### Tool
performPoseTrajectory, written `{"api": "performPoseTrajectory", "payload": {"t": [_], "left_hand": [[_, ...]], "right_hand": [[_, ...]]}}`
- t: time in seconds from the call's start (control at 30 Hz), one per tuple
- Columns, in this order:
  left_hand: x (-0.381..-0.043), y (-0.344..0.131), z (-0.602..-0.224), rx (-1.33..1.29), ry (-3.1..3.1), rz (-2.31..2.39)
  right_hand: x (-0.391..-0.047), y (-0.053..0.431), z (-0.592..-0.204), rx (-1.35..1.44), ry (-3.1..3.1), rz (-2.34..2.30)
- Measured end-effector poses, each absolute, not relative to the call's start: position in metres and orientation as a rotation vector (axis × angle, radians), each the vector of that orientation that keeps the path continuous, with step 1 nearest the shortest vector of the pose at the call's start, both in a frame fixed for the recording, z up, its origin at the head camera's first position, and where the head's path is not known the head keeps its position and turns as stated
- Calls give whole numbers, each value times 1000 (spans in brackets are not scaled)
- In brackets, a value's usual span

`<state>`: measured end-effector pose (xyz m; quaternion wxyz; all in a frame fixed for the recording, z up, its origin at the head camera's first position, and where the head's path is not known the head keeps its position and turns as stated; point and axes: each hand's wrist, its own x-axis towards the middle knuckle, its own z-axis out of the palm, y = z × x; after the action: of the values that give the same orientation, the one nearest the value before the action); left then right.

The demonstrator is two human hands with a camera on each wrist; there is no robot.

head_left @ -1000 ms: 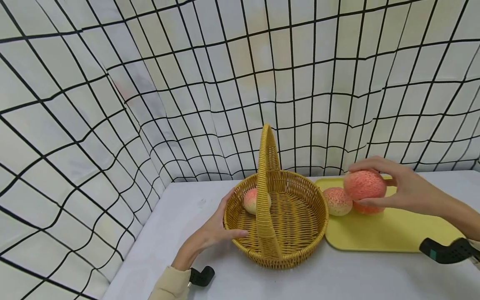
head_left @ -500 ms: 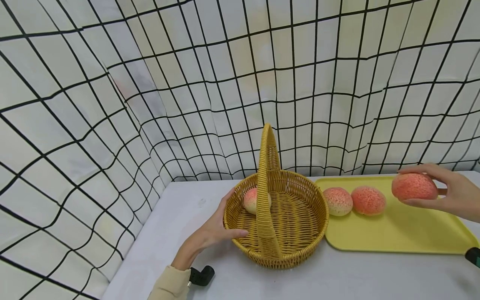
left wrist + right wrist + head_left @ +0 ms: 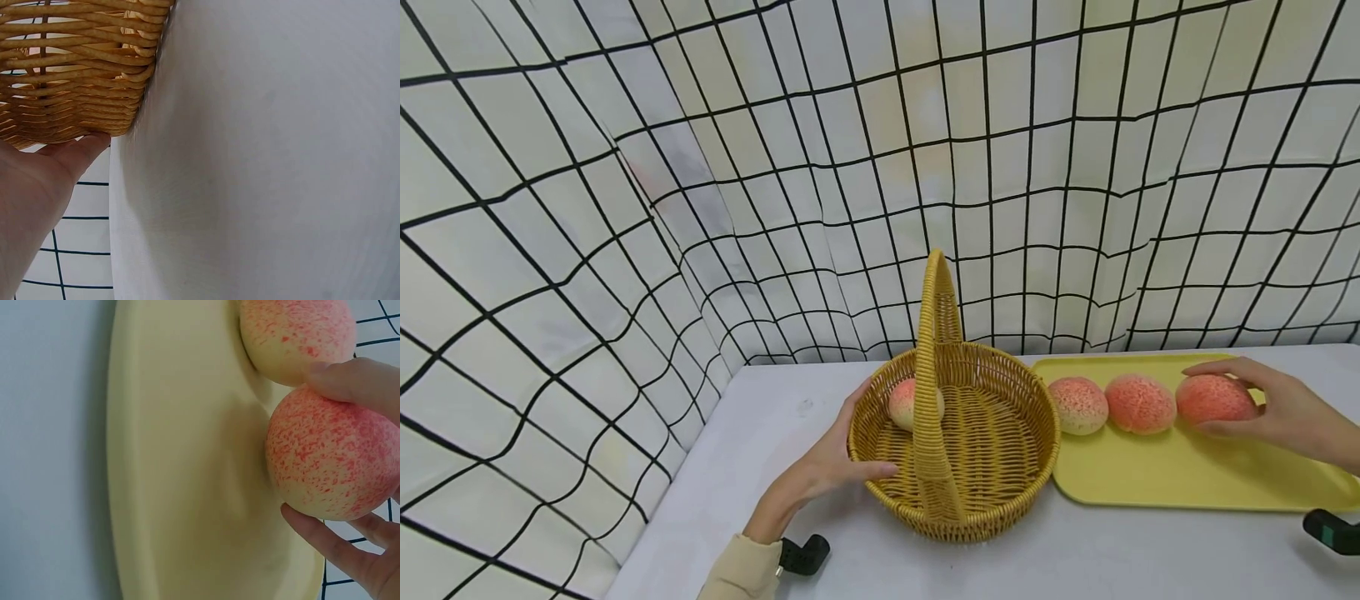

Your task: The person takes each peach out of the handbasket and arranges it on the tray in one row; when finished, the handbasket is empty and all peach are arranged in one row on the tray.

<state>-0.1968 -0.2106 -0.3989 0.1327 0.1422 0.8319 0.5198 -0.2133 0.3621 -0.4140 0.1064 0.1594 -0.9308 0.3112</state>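
"Head view: any risk?"
"Your right hand pinches a peach near the back edge of the tray; released unsteadily, it could roll."
"Left wrist?"
"Your left hand grips the basket; a tug might tilt it."
"Right wrist?"
"A wide release could shove the next peach."

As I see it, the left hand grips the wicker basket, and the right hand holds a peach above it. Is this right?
Not quite: the head view shows the right hand holding the peach at the yellow tray, not above the wicker basket. The left hand does grip it.
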Motion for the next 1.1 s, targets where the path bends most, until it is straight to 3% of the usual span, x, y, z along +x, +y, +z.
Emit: {"api": "performPoseTrajectory", "payload": {"t": [1.1], "left_hand": [[-198, -211, -400, 436, 2421, 1493]], "right_hand": [[-213, 357, -403, 577, -2787, 843]]}}
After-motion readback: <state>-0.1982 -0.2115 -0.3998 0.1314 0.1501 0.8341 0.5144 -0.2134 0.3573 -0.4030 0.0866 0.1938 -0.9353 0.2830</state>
